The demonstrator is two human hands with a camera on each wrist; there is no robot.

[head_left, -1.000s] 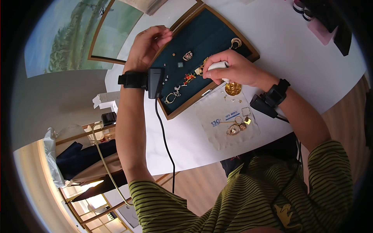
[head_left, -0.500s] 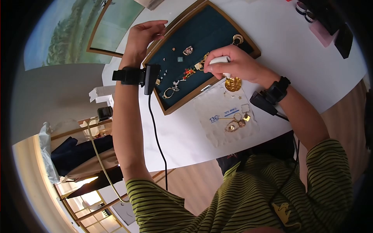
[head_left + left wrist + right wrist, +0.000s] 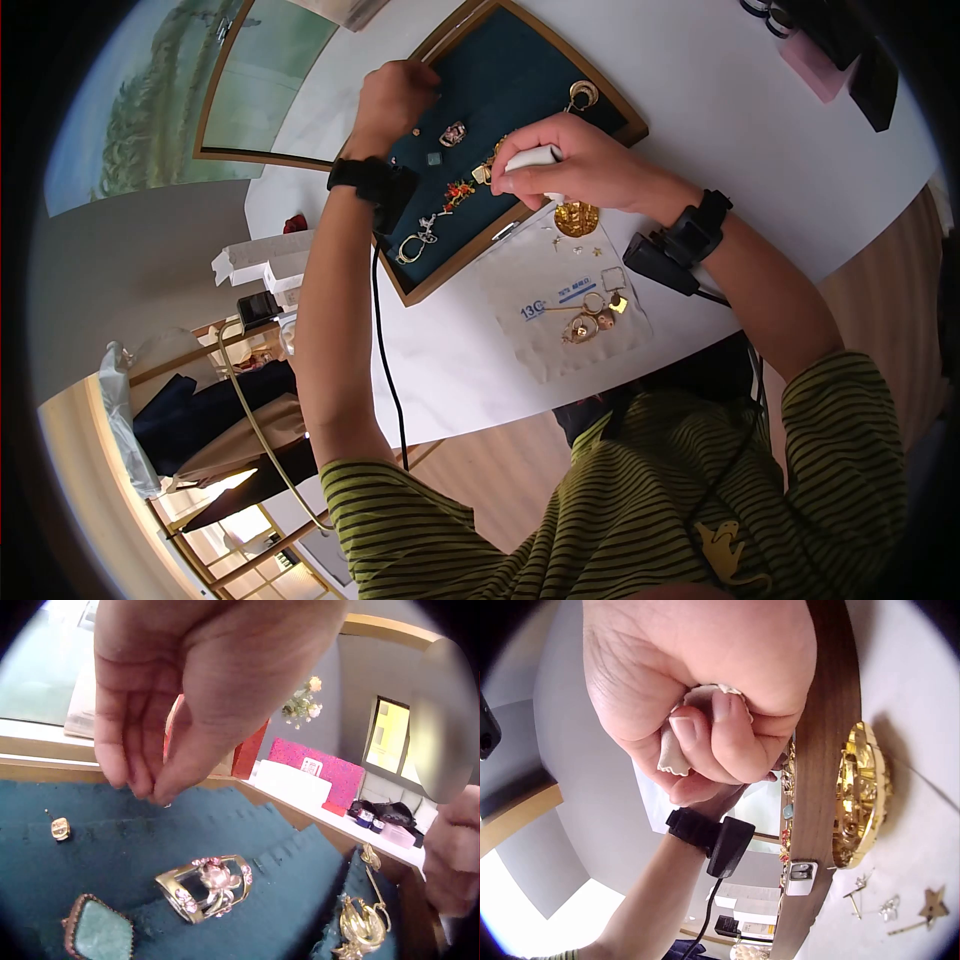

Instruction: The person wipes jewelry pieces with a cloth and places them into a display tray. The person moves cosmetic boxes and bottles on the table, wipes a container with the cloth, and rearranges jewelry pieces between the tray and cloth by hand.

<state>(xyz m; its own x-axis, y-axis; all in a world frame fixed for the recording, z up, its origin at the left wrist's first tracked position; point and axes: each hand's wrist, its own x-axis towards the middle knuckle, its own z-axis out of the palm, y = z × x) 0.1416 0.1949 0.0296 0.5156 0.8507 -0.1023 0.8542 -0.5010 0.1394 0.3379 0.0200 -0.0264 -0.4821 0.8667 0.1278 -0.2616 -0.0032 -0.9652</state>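
My left hand [image 3: 395, 100] hangs over the left part of the wooden jewelry tray [image 3: 560, 45], fingers pointing down. In the left wrist view its fingertips meet close over the green lining and pinch a tiny shiny piece [image 3: 166, 805], mostly hidden. Near it lie a small gold stud [image 3: 60, 827], a pink-flower ring [image 3: 214, 885] and a square turquoise ring [image 3: 101, 930]. My right hand [image 3: 585, 165] grips a crumpled white cloth [image 3: 530, 160] over the tray's near edge. In the right wrist view, fingers curl round the cloth's scalloped edge.
Gold hoops [image 3: 582, 95] and a red ornament [image 3: 458, 195] lie in the tray. In front, a printed cloth [image 3: 530, 350] carries small jewelry, with a round gold piece [image 3: 577, 219] beside the tray. The glazed lid [image 3: 265, 155] stands open at left. Black cables trail from both wrists.
My left hand has moved from beyond the tray's left edge to over its lining, and its fingers have turned downward. The right hand keeps its hold on the cloth above the near edge.
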